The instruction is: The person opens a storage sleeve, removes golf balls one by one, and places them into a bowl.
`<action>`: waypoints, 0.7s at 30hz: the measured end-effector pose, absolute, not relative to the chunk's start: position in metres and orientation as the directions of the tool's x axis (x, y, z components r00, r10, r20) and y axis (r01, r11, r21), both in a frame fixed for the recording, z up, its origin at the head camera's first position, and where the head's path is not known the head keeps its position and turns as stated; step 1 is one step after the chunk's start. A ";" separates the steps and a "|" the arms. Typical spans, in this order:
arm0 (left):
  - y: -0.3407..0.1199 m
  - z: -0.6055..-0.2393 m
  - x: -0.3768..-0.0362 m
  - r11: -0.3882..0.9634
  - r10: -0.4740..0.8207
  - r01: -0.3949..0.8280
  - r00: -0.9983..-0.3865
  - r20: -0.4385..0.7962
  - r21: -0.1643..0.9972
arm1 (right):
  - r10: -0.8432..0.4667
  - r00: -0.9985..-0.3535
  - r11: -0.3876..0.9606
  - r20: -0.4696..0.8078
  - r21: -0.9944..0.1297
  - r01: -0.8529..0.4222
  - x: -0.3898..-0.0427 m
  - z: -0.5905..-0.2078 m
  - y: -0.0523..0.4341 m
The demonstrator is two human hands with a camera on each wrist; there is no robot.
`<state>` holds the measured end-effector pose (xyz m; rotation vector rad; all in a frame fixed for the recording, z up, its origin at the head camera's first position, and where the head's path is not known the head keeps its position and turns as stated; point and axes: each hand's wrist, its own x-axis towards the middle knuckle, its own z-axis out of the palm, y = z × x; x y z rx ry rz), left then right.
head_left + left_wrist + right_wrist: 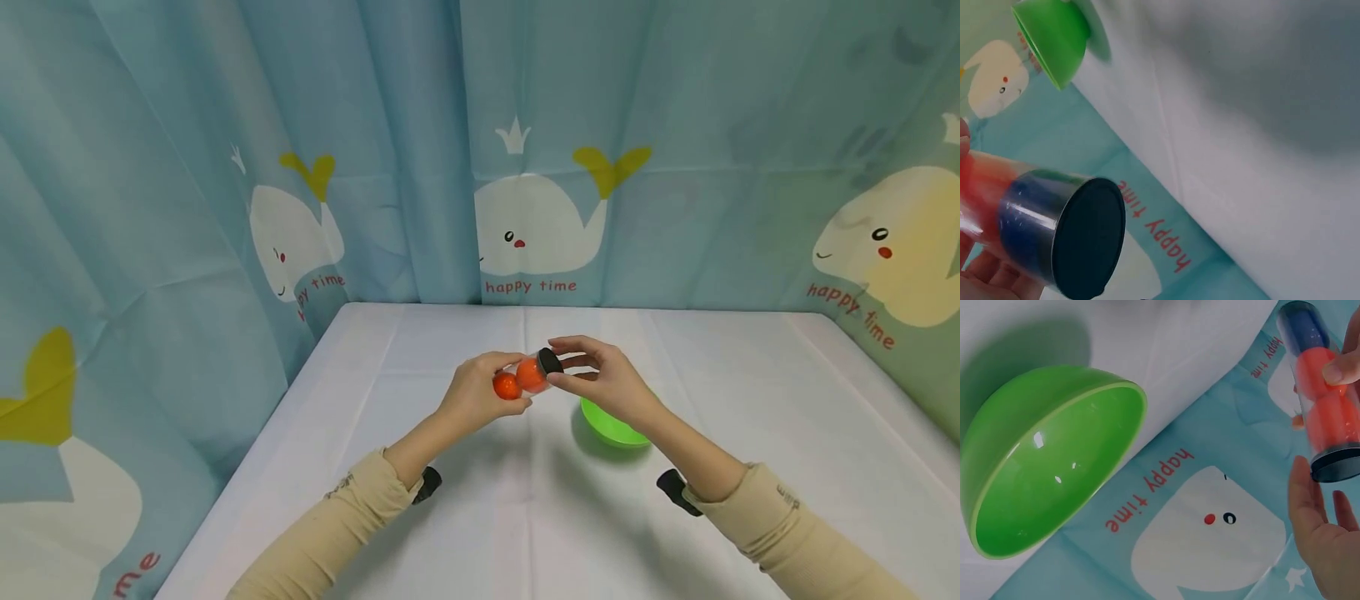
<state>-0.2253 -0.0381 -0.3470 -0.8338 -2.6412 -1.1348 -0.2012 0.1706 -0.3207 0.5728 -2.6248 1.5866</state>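
My left hand (483,387) grips a clear tube (1310,415) with black ends, above the table. Inside it are two orange balls (532,376) and a dark blue ball (1302,330). The blue ball lies at the end shown in the left wrist view, beside a black end (1089,240). My right hand (611,385) is at the opposite black cap (551,361). Its thumb tip is against the cap's lower edge and its fingers arch loosely over the top. A gap shows between fingers and cap in the right wrist view.
A green bowl (615,427) stands on the white-covered table (450,533), below my right hand. Behind the table hangs a blue curtain (405,167) with whale prints. Black wrist-worn devices (677,492) show under both forearms.
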 end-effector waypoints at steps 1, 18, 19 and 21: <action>-0.038 -0.346 -0.226 0.571 0.438 0.549 -0.833 0.338 0.610 | -0.297 -0.932 0.422 0.207 -0.847 -0.323 -0.201 -0.321 0.170; -0.038 -0.342 -0.230 0.598 0.496 0.602 -0.797 0.345 0.529 | -0.252 -0.936 0.470 0.247 -0.814 -0.342 -0.203 -0.323 0.165; -0.039 -0.342 -0.231 0.598 0.501 0.603 -0.795 0.341 0.528 | -0.254 -0.934 0.472 0.250 -0.811 -0.346 -0.204 -0.323 0.164; -0.040 -0.343 -0.231 0.594 0.510 0.604 -0.793 0.332 0.531 | -0.261 -0.929 0.472 0.264 -0.804 -0.361 -0.205 -0.324 0.163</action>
